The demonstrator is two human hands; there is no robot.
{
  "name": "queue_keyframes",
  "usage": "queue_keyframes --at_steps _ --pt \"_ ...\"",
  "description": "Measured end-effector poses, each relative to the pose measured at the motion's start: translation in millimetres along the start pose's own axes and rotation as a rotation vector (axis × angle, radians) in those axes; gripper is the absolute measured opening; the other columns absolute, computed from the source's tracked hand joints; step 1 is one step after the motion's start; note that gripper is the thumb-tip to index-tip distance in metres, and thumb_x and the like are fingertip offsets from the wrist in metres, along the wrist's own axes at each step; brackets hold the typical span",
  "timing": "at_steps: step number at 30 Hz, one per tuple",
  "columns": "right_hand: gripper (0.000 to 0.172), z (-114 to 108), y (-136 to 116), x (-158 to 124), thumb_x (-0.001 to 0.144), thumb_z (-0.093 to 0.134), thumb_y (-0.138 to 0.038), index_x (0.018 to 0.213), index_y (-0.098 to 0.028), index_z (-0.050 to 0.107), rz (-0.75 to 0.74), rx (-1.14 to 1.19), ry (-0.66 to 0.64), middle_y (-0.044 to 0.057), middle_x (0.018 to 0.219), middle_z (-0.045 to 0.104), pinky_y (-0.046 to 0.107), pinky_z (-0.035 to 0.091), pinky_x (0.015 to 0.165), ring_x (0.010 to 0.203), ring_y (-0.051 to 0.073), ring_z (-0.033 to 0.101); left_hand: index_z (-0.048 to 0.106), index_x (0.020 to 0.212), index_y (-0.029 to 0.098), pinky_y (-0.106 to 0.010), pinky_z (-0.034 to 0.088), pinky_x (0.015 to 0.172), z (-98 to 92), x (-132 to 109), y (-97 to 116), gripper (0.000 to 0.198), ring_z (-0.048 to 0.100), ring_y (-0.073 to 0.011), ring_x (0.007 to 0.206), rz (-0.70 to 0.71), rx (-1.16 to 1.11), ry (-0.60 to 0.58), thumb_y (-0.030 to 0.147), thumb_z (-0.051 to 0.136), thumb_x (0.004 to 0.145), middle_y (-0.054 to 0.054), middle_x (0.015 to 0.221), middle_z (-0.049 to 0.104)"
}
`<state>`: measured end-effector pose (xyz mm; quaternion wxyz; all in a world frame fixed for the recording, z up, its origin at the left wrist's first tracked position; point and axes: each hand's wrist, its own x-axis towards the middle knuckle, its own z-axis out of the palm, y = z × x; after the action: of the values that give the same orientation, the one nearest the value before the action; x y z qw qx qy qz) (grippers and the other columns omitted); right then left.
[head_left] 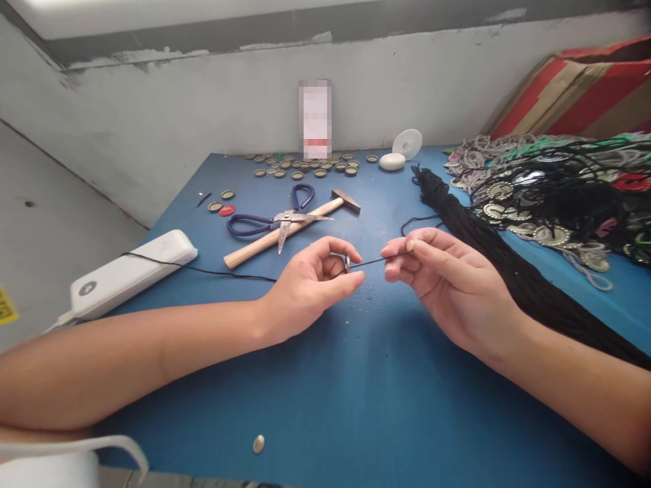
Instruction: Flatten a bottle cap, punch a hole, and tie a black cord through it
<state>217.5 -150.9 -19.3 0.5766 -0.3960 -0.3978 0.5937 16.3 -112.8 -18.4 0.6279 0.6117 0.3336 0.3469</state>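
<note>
Blue tabletop (366,407) stretches between near edge and left hand (305,279), whose thumb and forefinger, slightly parted, hold a metal disc (348,263); right hand (452,285), fingertips closed, pinches black cord (373,261) just right.

Showing blue across the worktop (366,407), black along the cord (373,261) and bundle (529,285), navy and silver on the scissors (285,220); striping red and tan over the box (574,95).

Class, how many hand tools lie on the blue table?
2: a hammer, and open scissors across it, both beyond the left hand. Others may hide under the cord pile.
</note>
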Motion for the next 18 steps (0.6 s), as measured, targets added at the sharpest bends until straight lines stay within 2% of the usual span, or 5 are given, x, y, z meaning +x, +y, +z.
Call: queue_keyframes --at_steps 4,8,15,18 --pt "0.015 -3.4 -1.6 2.1 0.091 0.071 -0.031 0.077 -0.027 0.068 -0.058 -0.001 0.074 -0.002 0.089 0.074 0.028 0.058 0.073 0.069 0.011 0.065 0.054 0.089 0.018 -0.019 0.034 0.051 0.4 1.1 0.4 0.02 0.042 -0.0057 0.054 -0.017 -0.028 0.019 0.019 0.07 0.077 0.008 0.063 0.047" --pt "0.013 -1.9 -2.1 -0.5 0.086 0.076 -0.031 0.076 -0.026 0.071 -0.039 -0.05 0.025 0.0 0.092 0.074 0.028 0.056 0.067 0.064 0.01 0.062 0.06 0.089 0.015 -0.021 0.046 0.062 1.5 1.5 1.1 0.016 0.055 -0.0085 0.065 -0.014 -0.041 -0.017 0.017 0.069 0.076 0.003 0.072 0.057" --pt "0.013 2.1 0.0 -3.5 0.081 0.08 -0.032 0.071 -0.027 0.074 -0.037 -0.093 -0.05 0.0 0.085 0.073 0.027 0.054 0.067 0.066 0.01 0.062 0.067 0.089 0.014 -0.026 0.052 0.071 1.8 0.5 -2.5 0.026 0.063 -0.0131 0.075 -0.008 -0.011 -0.06 0.036 0.079 0.083 -0.002 0.08 0.066" --pt "0.015 0.4 0.9 -1.5 0.08 0.081 -0.034 0.069 -0.027 0.075 -0.072 -0.125 -0.052 0.0 0.075 0.07 0.027 0.053 0.066 0.069 0.013 0.062 0.071 0.105 0.016 -0.025 0.05 0.065 0.5 -0.9 -4.0 0.031 0.063 -0.0137 0.076 -0.024 0.139 -0.059 0.039 0.076 0.086 -0.005 0.093 0.071"
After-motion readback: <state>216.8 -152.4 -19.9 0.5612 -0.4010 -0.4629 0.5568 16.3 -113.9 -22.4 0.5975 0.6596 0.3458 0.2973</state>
